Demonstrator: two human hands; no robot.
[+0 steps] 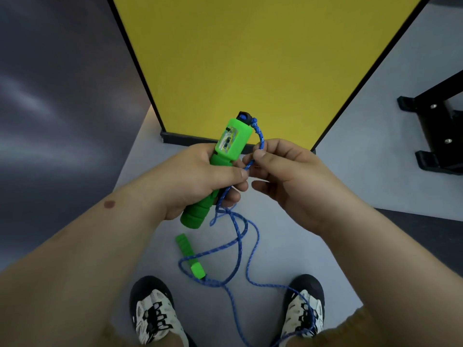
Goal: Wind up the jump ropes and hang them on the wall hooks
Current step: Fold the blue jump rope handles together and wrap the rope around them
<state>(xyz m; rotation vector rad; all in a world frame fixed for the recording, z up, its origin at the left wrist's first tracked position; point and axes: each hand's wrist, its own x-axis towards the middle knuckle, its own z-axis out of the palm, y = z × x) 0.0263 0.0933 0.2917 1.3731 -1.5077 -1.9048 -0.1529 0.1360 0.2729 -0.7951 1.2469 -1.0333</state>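
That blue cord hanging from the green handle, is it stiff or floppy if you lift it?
Probably floppy: the blue cord sags from the green handle into loose loops down to the floor. Likely light, since the right hand holds it with a fingertip pinch. Its braided surface looks unlikely to slip.

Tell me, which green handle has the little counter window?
The handle gripped in the left hand; the other handle, down by the shoes, is plain.
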